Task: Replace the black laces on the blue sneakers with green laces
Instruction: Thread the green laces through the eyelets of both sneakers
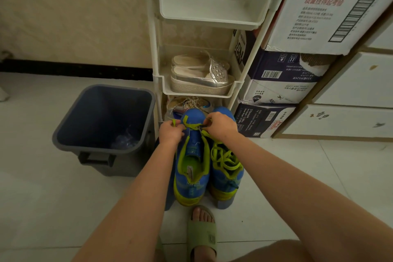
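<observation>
**A:** Blue mesh, lime trim: where do the pair stand?

**B:** Side by side on the white tiled floor, toes far, just before a white plastic rack. The left sneaker has a green flat lace through its far eyelets only. The right sneaker is laced in green all the way.

**A:** And the hands?

**B:** The left hand pinches one end of that lace and the right hand pinches the other. Their fingertips curl out of sight. Something dark at the right fingers is too small to make out.

**A:** Around them?

**B:** A grey-blue plastic bin stands on the left, its contents dim. Silver platform shoes sit on the rack's middle shelf, and the lowest shelf is half hidden behind the toes. Printed cardboard boxes on the right are cut off by the edge. Nearest is a foot in a green slide sandal.
</observation>
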